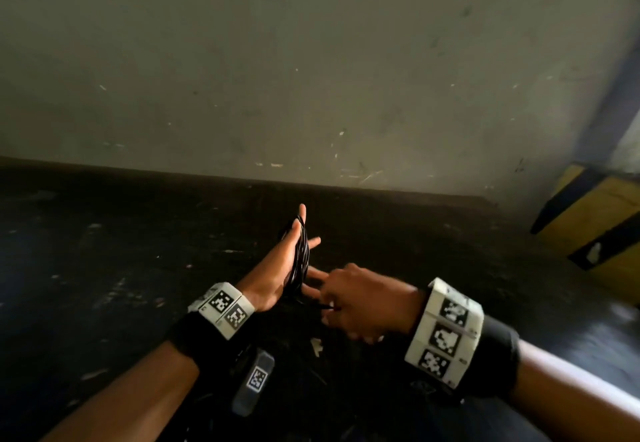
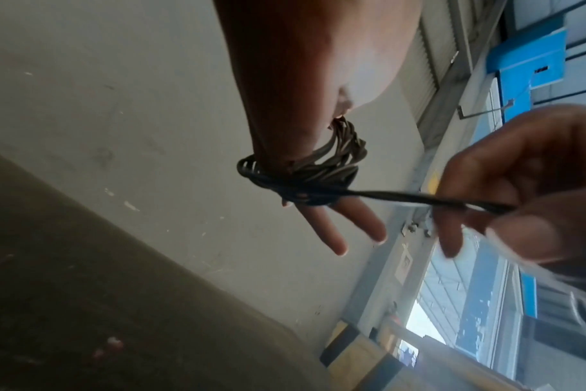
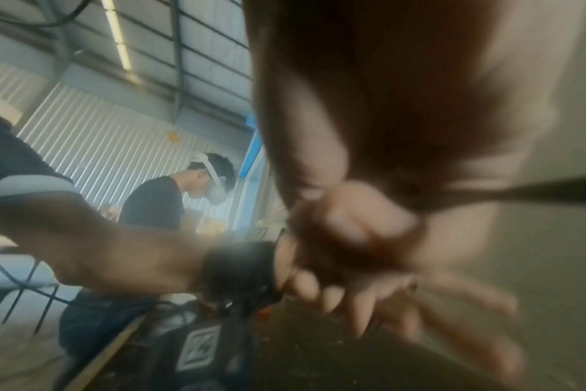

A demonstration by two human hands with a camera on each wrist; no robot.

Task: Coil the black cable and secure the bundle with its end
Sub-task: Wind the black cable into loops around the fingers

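The black cable (image 1: 300, 254) is wound in several loops around my left hand (image 1: 277, 268), which stands edge-up over the dark tabletop with its fingers straight and spread. In the left wrist view the coil (image 2: 305, 172) circles the palm just below the fingers (image 2: 321, 227), and one strand (image 2: 402, 197) runs taut from it to my right hand (image 2: 519, 190). My right hand (image 1: 360, 299) sits close to the right of the left palm and pinches that free end (image 1: 323, 306) between thumb and fingers. The right wrist view is blurred; the cable (image 3: 536, 190) leaves the fist to the right.
A dark, scuffed tabletop (image 1: 138, 251) meets a grey wall (image 1: 311, 78) just behind the hands. A yellow-and-black striped block (image 1: 595, 220) stands at the right. A small black device with a marker (image 1: 254, 382) lies under my left forearm. Another person (image 3: 164, 201) works behind.
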